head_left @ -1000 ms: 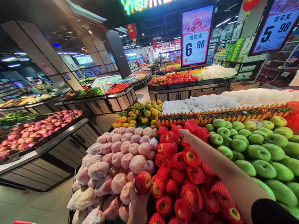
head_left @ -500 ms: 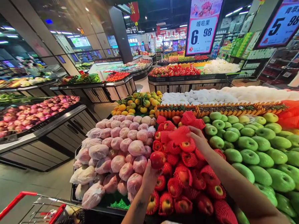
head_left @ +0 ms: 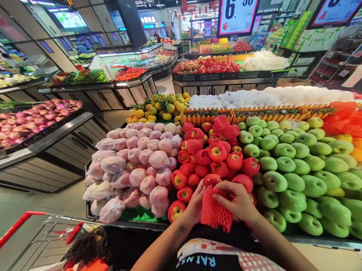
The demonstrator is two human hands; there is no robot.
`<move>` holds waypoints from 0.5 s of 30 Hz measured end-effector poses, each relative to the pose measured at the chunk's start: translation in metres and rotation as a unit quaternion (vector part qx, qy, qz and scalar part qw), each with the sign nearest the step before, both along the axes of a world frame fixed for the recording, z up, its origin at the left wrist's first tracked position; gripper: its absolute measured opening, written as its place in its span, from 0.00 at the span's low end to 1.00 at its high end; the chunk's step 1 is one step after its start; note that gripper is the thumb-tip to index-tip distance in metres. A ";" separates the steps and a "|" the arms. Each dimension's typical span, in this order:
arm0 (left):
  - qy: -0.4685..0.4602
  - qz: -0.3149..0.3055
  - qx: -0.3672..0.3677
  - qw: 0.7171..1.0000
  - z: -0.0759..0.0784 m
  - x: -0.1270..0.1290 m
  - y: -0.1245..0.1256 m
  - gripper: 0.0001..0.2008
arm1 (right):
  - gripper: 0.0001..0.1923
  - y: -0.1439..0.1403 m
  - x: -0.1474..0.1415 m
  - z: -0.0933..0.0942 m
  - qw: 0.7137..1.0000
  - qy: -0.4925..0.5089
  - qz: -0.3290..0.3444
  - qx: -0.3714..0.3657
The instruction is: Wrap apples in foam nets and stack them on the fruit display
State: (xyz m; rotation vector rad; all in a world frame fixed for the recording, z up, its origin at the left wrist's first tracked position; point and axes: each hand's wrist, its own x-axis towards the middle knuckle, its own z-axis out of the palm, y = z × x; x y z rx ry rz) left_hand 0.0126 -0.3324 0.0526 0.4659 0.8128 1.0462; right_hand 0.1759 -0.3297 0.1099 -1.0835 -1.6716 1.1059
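Close to my body, my left hand (head_left: pixel 197 200) is closed around a red apple (head_left: pixel 211 180), whose top shows above the fingers. My right hand (head_left: pixel 236 198) pinches a red foam net sleeve (head_left: pixel 215 208), which hangs down in front of the apple. The net touches the apple's lower part, but whether the apple sits inside it I cannot tell. Just beyond my hands lies a pile of red apples (head_left: pixel 217 153), many of them in the same red nets.
Pink wrapped fruit (head_left: pixel 137 177) fills the left of the stand, green apples (head_left: pixel 305 183) the right. At lower left is a shopping cart (head_left: pixel 37 236) with a red handle. Yellow-green citrus (head_left: pixel 164 106) and white-wrapped fruit (head_left: pixel 242 98) lie behind. Price screens (head_left: pixel 239 9) hang overhead.
Both hands have drawn back toward my body and come together. The net in my right hand has moved from above the pile to the apple in my left hand. The view has tilted down.
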 end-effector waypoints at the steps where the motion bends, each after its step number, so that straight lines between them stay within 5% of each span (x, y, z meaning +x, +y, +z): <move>1: -0.022 -0.016 0.007 1.000 0.000 0.001 -0.001 0.27 | 0.07 0.001 0.004 0.000 1.000 -0.001 -0.026 0.016; 10: -0.092 -0.061 0.047 0.993 -0.002 0.004 0.000 0.32 | 0.14 0.012 0.004 -0.006 0.991 0.085 -0.099 -0.004; 15: -0.021 -0.066 0.054 0.996 -0.034 -0.001 -0.007 0.38 | 0.19 0.018 0.008 -0.019 0.979 0.142 -0.118 -0.083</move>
